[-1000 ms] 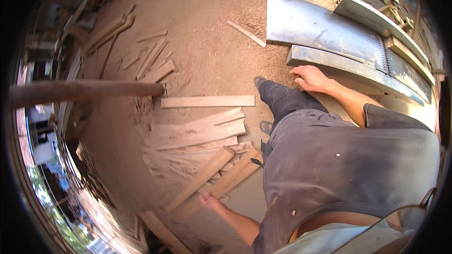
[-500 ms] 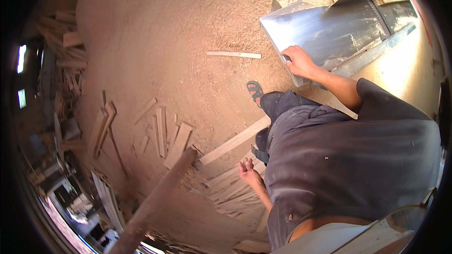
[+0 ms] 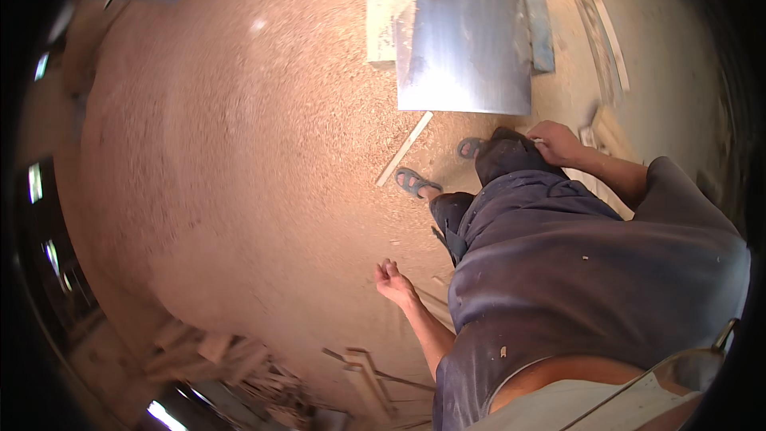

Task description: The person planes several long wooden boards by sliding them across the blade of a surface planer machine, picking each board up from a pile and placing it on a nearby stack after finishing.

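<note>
My left hand (image 3: 395, 283) hangs at my left side above the floor, fingers loosely bent and slightly apart, with nothing seen in it. In front of my right thigh, my right hand (image 3: 556, 144) is closed, its fingers curled; whatever they hold is hidden or too small to name. Just beyond that hand lies the near edge of a shiny metal machine table (image 3: 467, 56), which the hand does not touch. A thin pale wooden strip (image 3: 405, 148) lies on the floor between the table's near corner and my sandalled foot (image 3: 415, 183).
Wood chips and sawdust cover the floor (image 3: 239, 152). A pale, dusty block (image 3: 381, 16) runs along the table's left side. Wood scraps (image 3: 231, 359) are heaped at the lower left, near leaning boards (image 3: 365, 383). Long curved strips (image 3: 602, 24) lie right of the table.
My right hand has left the metal table's edge and come back to my thigh. The view has swung round, bringing the table straight ahead. My left hand has moved further out from my body.
</note>
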A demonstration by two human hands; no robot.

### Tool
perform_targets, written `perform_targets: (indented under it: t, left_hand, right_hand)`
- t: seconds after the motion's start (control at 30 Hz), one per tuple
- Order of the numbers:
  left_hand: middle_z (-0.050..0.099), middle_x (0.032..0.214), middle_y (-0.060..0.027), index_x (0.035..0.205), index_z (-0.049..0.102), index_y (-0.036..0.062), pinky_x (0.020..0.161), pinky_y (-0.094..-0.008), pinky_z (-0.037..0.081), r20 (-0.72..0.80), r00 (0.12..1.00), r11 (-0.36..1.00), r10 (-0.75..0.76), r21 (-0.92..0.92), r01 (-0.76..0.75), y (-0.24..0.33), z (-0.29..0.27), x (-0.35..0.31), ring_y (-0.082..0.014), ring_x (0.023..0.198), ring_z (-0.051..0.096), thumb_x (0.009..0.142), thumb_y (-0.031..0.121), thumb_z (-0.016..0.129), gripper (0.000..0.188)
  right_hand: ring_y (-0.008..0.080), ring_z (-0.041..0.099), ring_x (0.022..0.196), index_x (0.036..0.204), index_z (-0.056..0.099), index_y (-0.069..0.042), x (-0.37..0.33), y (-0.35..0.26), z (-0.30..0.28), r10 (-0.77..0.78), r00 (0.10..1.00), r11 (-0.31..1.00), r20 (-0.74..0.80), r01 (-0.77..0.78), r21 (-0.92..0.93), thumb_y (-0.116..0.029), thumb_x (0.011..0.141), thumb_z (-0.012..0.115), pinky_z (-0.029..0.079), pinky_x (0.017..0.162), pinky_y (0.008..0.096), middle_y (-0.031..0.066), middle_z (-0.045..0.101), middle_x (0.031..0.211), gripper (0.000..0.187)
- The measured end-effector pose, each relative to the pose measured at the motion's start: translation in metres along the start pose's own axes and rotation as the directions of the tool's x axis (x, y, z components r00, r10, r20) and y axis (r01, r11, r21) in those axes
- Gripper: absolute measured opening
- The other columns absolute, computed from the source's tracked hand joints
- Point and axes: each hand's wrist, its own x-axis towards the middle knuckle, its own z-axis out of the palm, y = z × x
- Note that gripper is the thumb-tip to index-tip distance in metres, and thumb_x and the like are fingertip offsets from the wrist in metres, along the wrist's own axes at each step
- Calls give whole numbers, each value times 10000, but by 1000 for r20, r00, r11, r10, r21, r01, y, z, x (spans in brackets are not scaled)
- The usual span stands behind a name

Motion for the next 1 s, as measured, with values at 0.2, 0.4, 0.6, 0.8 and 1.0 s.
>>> perform_targets:
  t: [0.2, 0.4, 0.6, 0.8, 1.0]
  left_hand:
    - [688, 1132, -175, 1246, 582, -113, 912, -328, 524, 392, 860, 866, 326, 240, -438, 192, 67, 194, -220, 1013, 654, 976, 109, 613, 351]
    - [626, 1241, -223, 1299, 548, -82, 1016, -437, 474, 737, 496, 637, 458, 117, -762, 286, 189, 248, -282, 1159, 593, 1014, 329, 570, 501]
    - [409, 1514, -217, 1481, 401, 60, 1142, -597, 325, 806, -459, -320, 373, -353, -879, 266, 363, 145, -404, 1415, 343, 1053, 500, 359, 615]
    - [228, 1624, -186, 1574, 270, 145, 1205, -563, 199, 573, -804, -318, 157, -742, -591, 239, 455, 117, -388, 1498, 206, 1076, 398, 315, 560]
    - [227, 1615, -215, 1555, 304, 88, 1201, -593, 170, 619, -786, -267, 8, -756, -598, 238, 457, 109, -404, 1490, 219, 1067, 421, 326, 591]
  right_hand:
    - [374, 685, 932, 1012, 720, -31, -142, -19, 124, 702, 711, 692, 41, -694, 200, -82, 821, 554, 535, 843, 449, 209, 716, 956, 258]
    - [380, 674, 988, 1036, 727, -77, -175, -31, 231, 869, 490, 456, 74, -849, 268, -86, 788, 584, 530, 862, 471, 201, 713, 1021, 287]
    - [392, 671, 951, 973, 690, -60, -82, 4, 315, 825, 505, 468, 252, -862, 196, -124, 763, 646, 525, 823, 493, 196, 697, 948, 223]
    - [390, 665, 996, 1110, 653, -10, 57, 103, 450, 747, 619, 534, 244, -776, 336, -96, 758, 640, 533, 821, 510, 223, 682, 1034, 363]
    - [375, 529, 1254, 1364, 532, -29, 192, 178, 542, 728, 617, 401, 299, -737, 544, -110, 821, 622, 446, 1018, 498, 225, 537, 1366, 557]
